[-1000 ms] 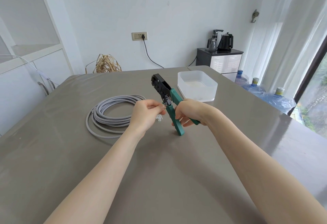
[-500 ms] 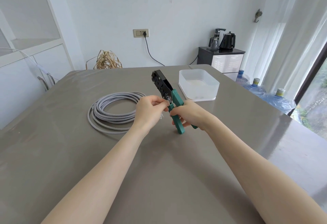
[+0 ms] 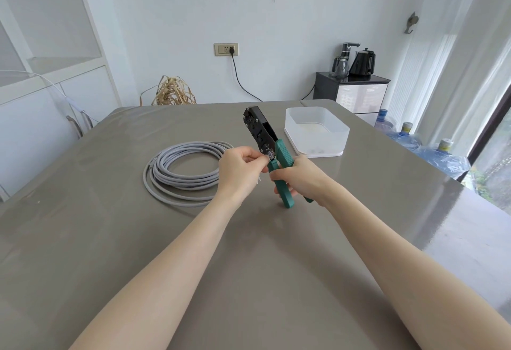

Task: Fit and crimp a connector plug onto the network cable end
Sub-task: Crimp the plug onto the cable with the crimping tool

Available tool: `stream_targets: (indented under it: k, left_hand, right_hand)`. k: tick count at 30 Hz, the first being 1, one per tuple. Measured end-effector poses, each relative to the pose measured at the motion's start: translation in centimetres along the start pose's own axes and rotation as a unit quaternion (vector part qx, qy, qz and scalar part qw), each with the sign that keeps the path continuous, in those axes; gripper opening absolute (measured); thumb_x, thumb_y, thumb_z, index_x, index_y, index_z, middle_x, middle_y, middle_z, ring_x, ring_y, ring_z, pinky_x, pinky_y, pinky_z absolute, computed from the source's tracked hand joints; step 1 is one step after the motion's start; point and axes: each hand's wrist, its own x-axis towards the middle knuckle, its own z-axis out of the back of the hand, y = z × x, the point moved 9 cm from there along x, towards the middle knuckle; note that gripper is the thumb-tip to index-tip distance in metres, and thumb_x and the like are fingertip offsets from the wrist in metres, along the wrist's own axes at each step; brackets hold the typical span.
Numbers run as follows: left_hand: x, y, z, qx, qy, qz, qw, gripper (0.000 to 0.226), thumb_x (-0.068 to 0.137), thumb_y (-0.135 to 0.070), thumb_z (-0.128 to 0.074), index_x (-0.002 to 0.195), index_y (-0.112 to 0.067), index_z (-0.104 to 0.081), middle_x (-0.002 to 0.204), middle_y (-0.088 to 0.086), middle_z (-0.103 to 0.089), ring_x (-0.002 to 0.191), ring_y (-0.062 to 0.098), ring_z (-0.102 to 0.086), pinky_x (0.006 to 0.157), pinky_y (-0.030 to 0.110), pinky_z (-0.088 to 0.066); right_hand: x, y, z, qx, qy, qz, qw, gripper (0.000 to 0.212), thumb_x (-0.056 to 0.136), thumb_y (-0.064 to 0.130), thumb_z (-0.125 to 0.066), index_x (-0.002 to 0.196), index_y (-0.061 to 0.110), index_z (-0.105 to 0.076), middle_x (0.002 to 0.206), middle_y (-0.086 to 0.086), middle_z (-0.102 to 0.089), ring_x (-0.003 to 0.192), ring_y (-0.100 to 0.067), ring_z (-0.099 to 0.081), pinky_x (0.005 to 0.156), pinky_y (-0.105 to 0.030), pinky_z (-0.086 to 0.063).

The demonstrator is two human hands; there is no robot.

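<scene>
In the middle of the frame, the left hand [image 3: 240, 171] pinches the cable end with its plug [image 3: 268, 155] at the crimping tool [image 3: 265, 139]. The right hand [image 3: 300, 176] curls around the green handles. The plug looks about to go in. Next, I think: push it in fully, then squeeze hard. The cable coil [image 3: 184, 174] lies on the counter [image 3: 110, 239], left of the hands.

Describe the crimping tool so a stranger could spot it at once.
Start at the grey table and go to the middle, between the coiled grey cable and the white plastic tub. There the right hand grips the crimping tool upright. It alone has green handles and a black metal head.
</scene>
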Motion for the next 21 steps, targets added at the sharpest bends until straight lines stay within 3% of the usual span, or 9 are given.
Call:
stream_targets:
  k: [3, 7, 11, 16, 21]
  left_hand:
    - [-0.03, 0.12, 0.0, -0.006, -0.003, 0.006, 1.0, 0.019, 0.079, -0.012, -0.063, 0.061, -0.018, -0.065, 0.054, -0.006, -0.063, 0.051, 0.005, -0.054, 0.043, 0.007, -0.036]
    - [-0.09, 0.09, 0.01, -0.007, -0.007, 0.006, 1.0, 0.021, 0.078, -0.012, -0.062, 0.058, -0.018, -0.064, 0.051, -0.007, -0.062, 0.044, 0.0, -0.05, 0.043, 0.008, -0.037]
    - [-0.19, 0.02, 0.03, 0.0, -0.011, 0.005, 1.0, 0.022, 0.076, -0.01, -0.061, 0.056, -0.018, -0.064, 0.054, -0.005, -0.064, 0.056, 0.01, -0.056, 0.057, 0.019, -0.045]
    - [-0.32, -0.07, 0.01, -0.007, -0.019, 0.004, 1.0, 0.025, 0.074, -0.009, -0.061, 0.051, -0.02, -0.062, 0.053, -0.004, -0.064, 0.054, 0.009, -0.055, 0.058, 0.022, -0.044]
    - [-0.37, -0.15, -0.03, -0.01, -0.021, -0.001, 1.0, 0.025, 0.073, -0.009, -0.06, 0.051, -0.019, -0.062, 0.056, -0.001, -0.066, 0.054, 0.009, -0.054, 0.06, 0.023, -0.043]
  right_hand:
    - [-0.08, 0.16, -0.04, -0.005, -0.008, 0.017, 1.0, 0.011, 0.08, 0.018, -0.058, 0.084, 0.008, -0.058, 0.073, -0.012, -0.072, 0.063, -0.021, -0.066, 0.084, -0.048, -0.056]
    - [-0.21, 0.19, 0.05, -0.008, -0.016, 0.029, 0.999, 0.011, 0.08, 0.021, -0.059, 0.08, 0.01, -0.059, 0.068, -0.008, -0.072, 0.062, -0.02, -0.065, 0.081, -0.047, -0.055]
    - [-0.3, 0.25, 0.13, -0.005, -0.025, 0.038, 0.999, 0.014, 0.082, 0.024, -0.061, 0.076, 0.011, -0.058, 0.062, -0.005, -0.07, 0.06, -0.019, -0.064, 0.073, -0.037, -0.055]
    - [-0.42, 0.19, 0.35, -0.015, -0.049, 0.049, 0.997, 0.02, 0.082, 0.032, -0.063, 0.067, 0.019, -0.057, 0.056, 0.002, -0.067, 0.049, -0.008, -0.061, 0.041, -0.016, -0.041]
    - [-0.36, 0.32, 0.3, -0.009, -0.075, 0.066, 0.995, 0.028, 0.083, 0.035, -0.065, 0.065, 0.016, -0.055, 0.053, 0.001, -0.064, 0.045, -0.009, -0.057, 0.043, -0.016, -0.045]
